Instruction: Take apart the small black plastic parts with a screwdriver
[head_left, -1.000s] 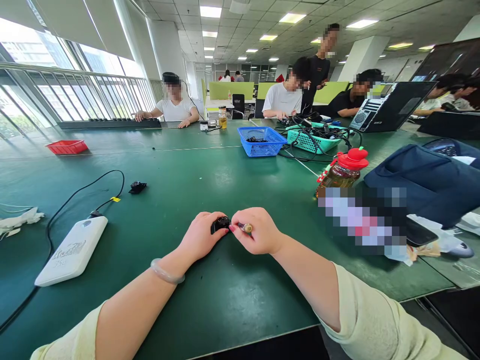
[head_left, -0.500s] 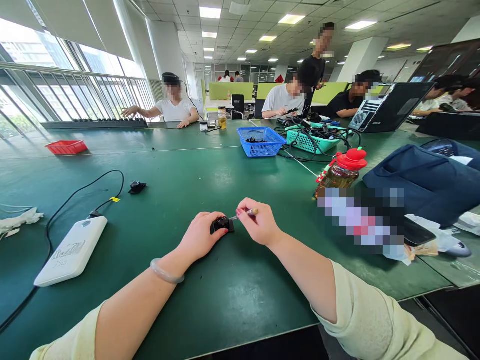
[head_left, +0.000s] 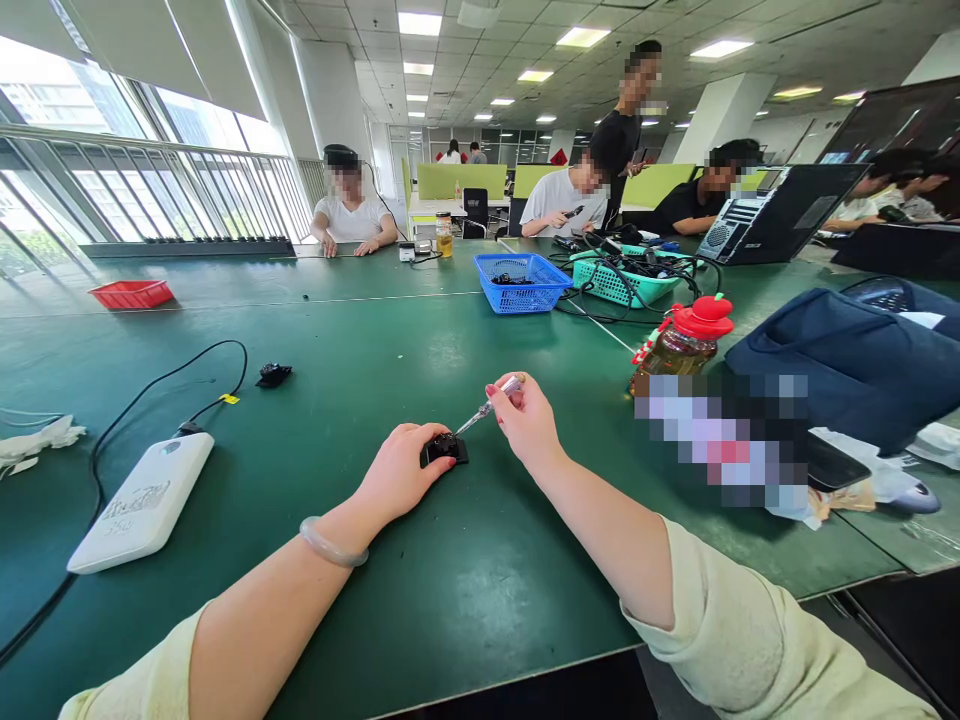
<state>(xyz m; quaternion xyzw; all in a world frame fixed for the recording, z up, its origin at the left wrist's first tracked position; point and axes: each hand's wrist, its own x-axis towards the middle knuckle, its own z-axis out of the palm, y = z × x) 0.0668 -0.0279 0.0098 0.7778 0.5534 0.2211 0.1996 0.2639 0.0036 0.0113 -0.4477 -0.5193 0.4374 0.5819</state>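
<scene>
Screwdriver (head_left: 478, 415) slants down, pinched by the raised right grip (head_left: 529, 425); the left grip (head_left: 401, 468) clasps a black part (head_left: 448, 449).

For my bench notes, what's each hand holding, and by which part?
The right hand grips a slim tool by its handle; the left hand holds a small black part by its left end.

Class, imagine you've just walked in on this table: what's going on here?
A person is working with both hands on something small. The left hand steadies a small black part on the green table. The right hand holds a slim screwdriver slanting down, its tip at the part; whether it touches is unclear. Another black piece lies apart.
</scene>
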